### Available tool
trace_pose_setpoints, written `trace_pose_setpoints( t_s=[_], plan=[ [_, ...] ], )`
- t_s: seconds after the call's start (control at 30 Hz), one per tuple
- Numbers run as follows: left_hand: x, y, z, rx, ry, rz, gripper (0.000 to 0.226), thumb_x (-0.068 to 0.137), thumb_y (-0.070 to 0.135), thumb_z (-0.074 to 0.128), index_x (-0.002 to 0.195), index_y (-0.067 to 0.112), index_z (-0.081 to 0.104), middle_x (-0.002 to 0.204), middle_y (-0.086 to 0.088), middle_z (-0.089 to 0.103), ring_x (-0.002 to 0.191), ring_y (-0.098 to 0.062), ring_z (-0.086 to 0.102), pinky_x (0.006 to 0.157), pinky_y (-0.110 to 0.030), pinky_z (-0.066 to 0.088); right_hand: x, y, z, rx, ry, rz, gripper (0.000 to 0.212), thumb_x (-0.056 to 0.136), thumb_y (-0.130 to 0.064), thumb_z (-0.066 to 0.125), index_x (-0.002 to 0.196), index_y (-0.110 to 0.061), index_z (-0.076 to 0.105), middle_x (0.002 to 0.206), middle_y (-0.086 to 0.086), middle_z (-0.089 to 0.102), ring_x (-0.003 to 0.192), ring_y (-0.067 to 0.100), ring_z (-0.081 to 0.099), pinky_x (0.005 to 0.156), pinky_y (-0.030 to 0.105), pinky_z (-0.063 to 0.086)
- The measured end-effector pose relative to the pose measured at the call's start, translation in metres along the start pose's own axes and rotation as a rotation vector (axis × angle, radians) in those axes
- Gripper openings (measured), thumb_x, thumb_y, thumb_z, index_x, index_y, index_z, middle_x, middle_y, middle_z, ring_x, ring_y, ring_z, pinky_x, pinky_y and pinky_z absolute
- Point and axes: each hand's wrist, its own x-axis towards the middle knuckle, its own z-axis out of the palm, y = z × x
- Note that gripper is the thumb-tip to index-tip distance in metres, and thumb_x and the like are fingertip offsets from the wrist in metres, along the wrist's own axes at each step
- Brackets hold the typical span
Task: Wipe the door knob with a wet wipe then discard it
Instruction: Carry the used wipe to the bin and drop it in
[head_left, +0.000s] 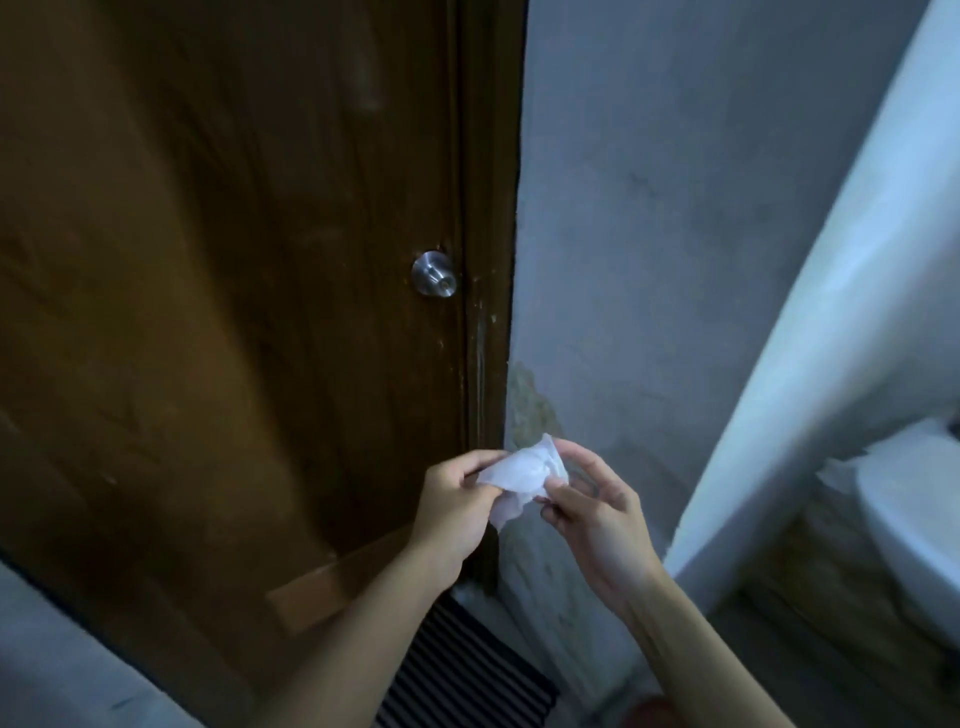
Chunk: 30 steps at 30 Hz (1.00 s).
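A round silver door knob (434, 274) sits on the right edge of a dark brown wooden door (234, 291). Below it and a little to the right, I hold a crumpled white wet wipe (519, 475) between both hands. My left hand (457, 506) pinches its left side with thumb and fingers. My right hand (592, 512) pinches its right side. Both hands are well below the knob and apart from the door.
A grey wall (649, 234) with a peeling patch stands right of the door frame. A white pillar (810, 338) rises at the right, with a white fixture (914, 499) behind it. A striped mat (462, 670) lies on the floor by the door.
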Motion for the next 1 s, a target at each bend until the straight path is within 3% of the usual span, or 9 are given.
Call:
trace_pose_setpoints(
  t_s=[0.13, 0.27, 0.33, 0.5, 0.67, 0.83, 0.9, 1.0],
  plan=[
    [-0.009, -0.025, 0.031, -0.120, -0.099, -0.113, 0.023, 0.083, 0.000, 0.057, 0.082, 0.019, 0.071, 0.082, -0.008, 0.073, 0.071, -0.015, 0.066, 0.066, -0.026, 0.052, -0.025, 0.010, -0.038, 0.036, 0.071, 0.026, 0.037, 0.084, 0.011, 0.052, 0.105, -0.015, 0.068, 0.088, 0.005, 0.074, 0.077, 0.014, 0.067, 0.066, 0.022, 0.054],
    [-0.007, -0.049, 0.061, -0.298, -0.221, -0.256, 0.033, 0.087, -0.007, 0.045, 0.090, 0.014, 0.069, 0.082, -0.003, 0.075, 0.074, -0.013, 0.070, 0.066, -0.020, 0.056, -0.037, 0.023, -0.076, 0.007, 0.199, -0.004, 0.031, 0.078, 0.015, 0.058, 0.073, -0.011, 0.073, 0.070, 0.002, 0.072, 0.071, 0.013, 0.066, 0.067, 0.019, 0.055],
    [-0.004, -0.065, 0.077, -0.344, -0.277, -0.333, 0.035, 0.089, -0.006, 0.037, 0.093, 0.011, 0.068, 0.083, -0.005, 0.076, 0.077, -0.014, 0.071, 0.070, -0.021, 0.056, -0.042, 0.030, -0.099, -0.016, 0.254, -0.003, 0.030, 0.078, 0.014, 0.058, 0.067, -0.010, 0.072, 0.067, 0.003, 0.072, 0.069, 0.012, 0.066, 0.065, 0.018, 0.055],
    [-0.001, -0.113, 0.124, -0.446, -0.326, -0.506, 0.032, 0.084, -0.001, 0.035, 0.101, -0.001, 0.062, 0.100, -0.019, 0.066, 0.093, -0.025, 0.062, 0.080, -0.028, 0.055, -0.056, 0.056, -0.165, -0.147, 0.376, 0.056, 0.027, 0.079, 0.010, 0.060, 0.068, -0.010, 0.073, 0.067, 0.005, 0.074, 0.067, 0.014, 0.067, 0.061, 0.017, 0.053],
    [-0.008, -0.183, 0.179, -0.302, -0.256, -0.538, 0.019, 0.087, 0.002, 0.050, 0.101, 0.005, 0.062, 0.092, -0.011, 0.066, 0.083, -0.018, 0.063, 0.073, -0.024, 0.055, -0.074, 0.090, -0.227, -0.246, 0.425, 0.124, 0.017, 0.080, 0.012, 0.056, 0.081, 0.001, 0.068, 0.051, -0.001, 0.068, 0.045, 0.006, 0.060, 0.044, 0.014, 0.048],
    [-0.026, -0.265, 0.234, -0.191, -0.126, -0.611, 0.027, 0.086, -0.003, 0.055, 0.113, -0.003, 0.057, 0.100, -0.017, 0.064, 0.085, -0.021, 0.063, 0.059, -0.016, 0.056, -0.097, 0.146, -0.308, -0.413, 0.481, 0.183, 0.027, 0.080, 0.009, 0.058, 0.073, -0.015, 0.070, 0.059, -0.010, 0.071, 0.058, -0.003, 0.063, 0.058, 0.010, 0.050],
    [-0.033, -0.294, 0.254, -0.181, -0.078, -0.660, 0.030, 0.086, -0.003, 0.054, 0.116, -0.003, 0.055, 0.107, -0.019, 0.060, 0.090, -0.022, 0.061, 0.057, -0.016, 0.055, -0.105, 0.169, -0.336, -0.452, 0.516, 0.229, 0.027, 0.079, 0.008, 0.059, 0.070, -0.016, 0.069, 0.065, -0.004, 0.069, 0.058, 0.002, 0.063, 0.058, 0.014, 0.050],
    [-0.042, -0.338, 0.280, -0.139, -0.031, -0.715, 0.043, 0.086, -0.003, 0.056, 0.127, -0.001, 0.046, 0.113, -0.015, 0.055, 0.094, -0.023, 0.057, 0.066, -0.023, 0.054, -0.112, 0.206, -0.379, -0.558, 0.568, 0.300, 0.022, 0.077, 0.006, 0.061, 0.080, -0.013, 0.071, 0.087, 0.005, 0.072, 0.085, 0.016, 0.066, 0.079, 0.027, 0.050]
  ],
)
